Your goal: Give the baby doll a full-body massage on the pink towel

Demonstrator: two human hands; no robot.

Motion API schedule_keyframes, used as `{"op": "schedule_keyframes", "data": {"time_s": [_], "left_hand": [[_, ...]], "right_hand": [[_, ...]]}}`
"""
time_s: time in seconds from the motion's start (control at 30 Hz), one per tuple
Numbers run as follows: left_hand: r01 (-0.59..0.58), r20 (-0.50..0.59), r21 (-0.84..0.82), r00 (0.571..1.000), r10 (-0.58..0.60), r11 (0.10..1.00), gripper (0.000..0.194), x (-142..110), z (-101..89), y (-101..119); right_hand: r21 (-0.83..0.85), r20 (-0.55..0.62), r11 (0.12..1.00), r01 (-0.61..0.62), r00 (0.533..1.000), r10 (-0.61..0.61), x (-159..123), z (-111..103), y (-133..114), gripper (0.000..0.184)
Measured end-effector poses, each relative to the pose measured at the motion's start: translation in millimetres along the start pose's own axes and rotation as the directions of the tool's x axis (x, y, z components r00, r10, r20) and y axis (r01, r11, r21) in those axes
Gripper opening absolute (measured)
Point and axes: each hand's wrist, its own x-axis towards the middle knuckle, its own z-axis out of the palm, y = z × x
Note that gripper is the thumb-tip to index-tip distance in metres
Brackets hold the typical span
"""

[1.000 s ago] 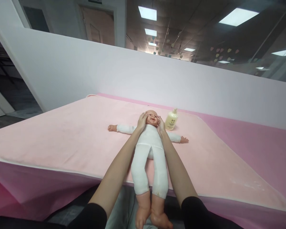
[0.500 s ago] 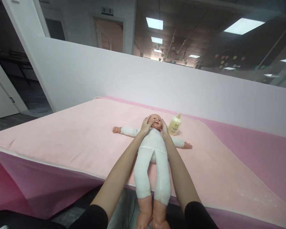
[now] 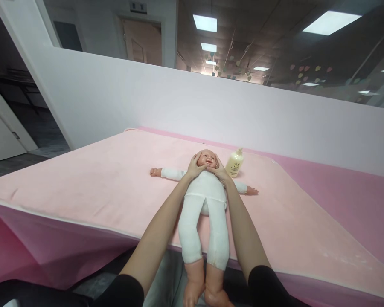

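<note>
A baby doll (image 3: 205, 186) lies on its back with its arms spread and its lower legs hanging past the near edge of the pink cover. Its body is white cloth; the head, hands and feet are skin-toned plastic. My left hand (image 3: 194, 167) is cupped round one side of the doll's head (image 3: 208, 154), and my right hand (image 3: 220, 169) round the other. Both thumbs lie along the chin, their tips close together just under the mouth. The fingers' far ends are partly hidden beside the head.
A pale yellow pump bottle (image 3: 234, 163) stands just right of the doll's head. The soft pink cover (image 3: 99, 179) drapes over the table's front edge. Behind runs a low white wall (image 3: 185, 102) with glass above it. A dark doorway is at the left.
My thumbs have shifted down to the chin; the left one lay across the cheek before. My right thumb has come into sight. The camera view has tilted slightly.
</note>
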Motion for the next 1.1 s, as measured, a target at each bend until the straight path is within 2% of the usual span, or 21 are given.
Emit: {"op": "schedule_keyframes", "data": {"time_s": [0.23, 0.37, 0.6, 0.73, 0.8, 0.9, 1.0, 1.1], "left_hand": [[-0.019, 0.046, 0.009, 0.999, 0.018, 1.0, 0.08, -1.5, -4.6, 0.7], [-0.024, 0.055, -0.001, 0.998, 0.024, 1.0, 0.074, -1.7, -6.2, 0.5], [-0.056, 0.029, 0.014, 0.998, 0.055, 0.998, 0.058, -0.4, -5.2, -2.9], [-0.049, 0.003, 0.03, 0.999, 0.048, 0.998, 0.06, 1.0, -4.1, -4.7], [-0.052, 0.002, 0.021, 0.999, 0.052, 0.998, 0.059, 1.3, -3.9, -5.0], [-0.063, 0.01, 0.008, 0.998, 0.062, 0.998, 0.062, 0.4, -4.0, -4.0], [-0.071, 0.02, 0.016, 0.997, 0.07, 0.997, 0.077, -1.6, -4.6, -2.5], [-0.073, 0.021, 0.015, 0.997, 0.073, 0.997, 0.08, -2.6, -5.5, -2.1]], "right_hand": [[-0.025, -0.042, 0.998, 0.057, 0.997, -0.058, 0.4, 1.7, 0.7, 0.101], [0.057, -0.022, 0.998, 0.004, 1.0, -0.002, 0.1, -0.1, -0.4, 0.095], [0.185, 0.033, 0.978, -0.092, 0.996, 0.087, 3.7, -6.9, -2.6, 0.067], [0.223, -0.047, 0.971, -0.09, 0.994, 0.103, 7.9, -7.5, -2.6, 0.039], [0.223, -0.076, 0.971, -0.082, 0.992, 0.101, 8.4, -6.5, -1.7, 0.034], [0.143, -0.094, 0.989, -0.048, 0.994, 0.062, 6.4, -3.8, 0.2, 0.052], [0.015, -0.117, 1.0, 0.018, 0.993, -0.017, 2.9, -0.6, 1.0, 0.078], [-0.025, -0.104, 1.0, 0.016, 0.994, -0.018, -0.8, 2.2, -0.9, 0.088]]}}
